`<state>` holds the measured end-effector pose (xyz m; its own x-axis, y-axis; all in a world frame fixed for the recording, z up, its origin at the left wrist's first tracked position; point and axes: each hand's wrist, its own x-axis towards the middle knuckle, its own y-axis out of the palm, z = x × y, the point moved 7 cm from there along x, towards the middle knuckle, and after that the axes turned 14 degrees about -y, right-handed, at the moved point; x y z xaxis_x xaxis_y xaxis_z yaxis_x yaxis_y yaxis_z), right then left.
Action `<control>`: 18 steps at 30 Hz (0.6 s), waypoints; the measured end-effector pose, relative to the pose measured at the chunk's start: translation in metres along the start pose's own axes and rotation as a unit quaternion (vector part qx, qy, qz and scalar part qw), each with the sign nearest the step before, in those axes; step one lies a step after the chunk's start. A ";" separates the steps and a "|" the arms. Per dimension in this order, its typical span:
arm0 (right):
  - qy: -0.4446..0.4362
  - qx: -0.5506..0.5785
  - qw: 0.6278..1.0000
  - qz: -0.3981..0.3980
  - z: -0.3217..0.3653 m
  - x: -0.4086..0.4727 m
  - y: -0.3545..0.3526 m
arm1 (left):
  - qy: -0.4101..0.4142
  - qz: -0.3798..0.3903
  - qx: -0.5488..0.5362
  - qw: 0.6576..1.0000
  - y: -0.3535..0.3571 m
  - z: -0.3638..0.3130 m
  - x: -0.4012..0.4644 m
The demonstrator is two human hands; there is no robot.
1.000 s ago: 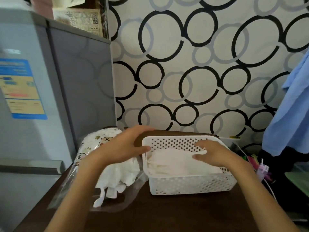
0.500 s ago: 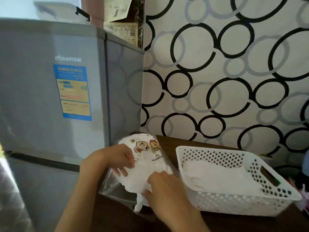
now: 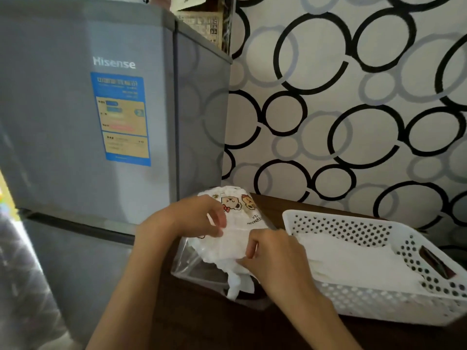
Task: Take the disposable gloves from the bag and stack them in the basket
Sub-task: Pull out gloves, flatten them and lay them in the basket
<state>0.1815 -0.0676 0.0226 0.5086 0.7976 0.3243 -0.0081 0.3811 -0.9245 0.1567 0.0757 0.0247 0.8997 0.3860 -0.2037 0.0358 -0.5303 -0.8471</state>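
A clear plastic bag (image 3: 242, 210) with cartoon bear prints lies on the dark wooden table, left of a white perforated basket (image 3: 374, 301). Thin white disposable gloves (image 3: 227, 248) bulge out of the bag's mouth, one dangling toward the table. My left hand (image 3: 192, 218) holds the bag's upper left side with curled fingers. My right hand (image 3: 273, 256) pinches the white gloves at the bag's opening. A flat stack of gloves (image 3: 353, 261) lies inside the basket.
A grey Hisense fridge (image 3: 101, 122) stands directly left of the table, close to the bag. A wall papered with black and grey rings (image 3: 353, 109) runs behind the table. The table's dark top (image 3: 202, 322) shows in front of the bag.
Both hands left the basket and moved left to the bag. The view swung left toward the fridge. My right hand has closed on the gloves at the bag's mouth.
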 end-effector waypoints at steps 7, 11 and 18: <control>-0.008 0.171 0.985 0.019 -0.025 -0.002 -0.023 | 0.030 -0.005 -0.008 0.999 0.000 0.001 0.004; -0.023 0.277 0.960 -0.044 -0.038 0.000 -0.033 | 0.047 0.001 0.000 0.999 0.001 -0.003 0.001; 0.021 0.358 0.922 -0.148 -0.047 0.001 -0.034 | 0.131 0.064 -0.089 0.985 0.001 -0.031 -0.019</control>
<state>0.2229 -0.1013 0.0446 0.6133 0.5954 0.5190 -0.4212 0.8024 -0.4228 0.1533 0.0441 0.0433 0.9824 0.1116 -0.1497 -0.0304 -0.6951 -0.7183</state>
